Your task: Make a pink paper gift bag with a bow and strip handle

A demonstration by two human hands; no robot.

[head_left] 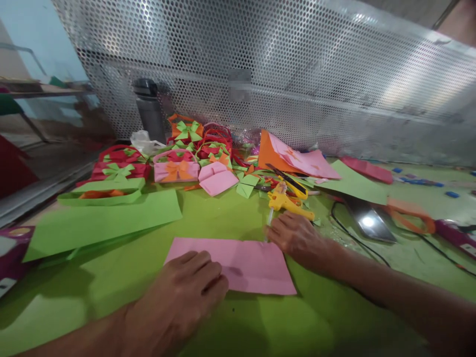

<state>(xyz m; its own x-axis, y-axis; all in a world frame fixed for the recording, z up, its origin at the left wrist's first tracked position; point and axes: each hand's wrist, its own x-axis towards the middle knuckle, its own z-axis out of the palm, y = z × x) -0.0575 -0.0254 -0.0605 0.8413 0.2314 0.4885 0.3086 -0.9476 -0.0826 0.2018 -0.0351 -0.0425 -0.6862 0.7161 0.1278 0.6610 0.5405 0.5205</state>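
Observation:
A pink rectangular sheet of paper lies before me on the green tabletop. My left hand rests over its left part with the fingers curled together on the paper; the thumb side is partly hidden. At the sheet's upper right corner is my right hand, fingers pinched on the far edge. Just beyond that hand lies a yellow glue gun, a clear glue stick jutting from it toward my fingers. Scissors with yellow handles lie behind the glue gun.
Finished paper bags with bows cluster at the back left, before a grey bottle. Green paper lies left. Toward the right are a phone, black cable and orange paper strip. A perforated metal panel closes the back.

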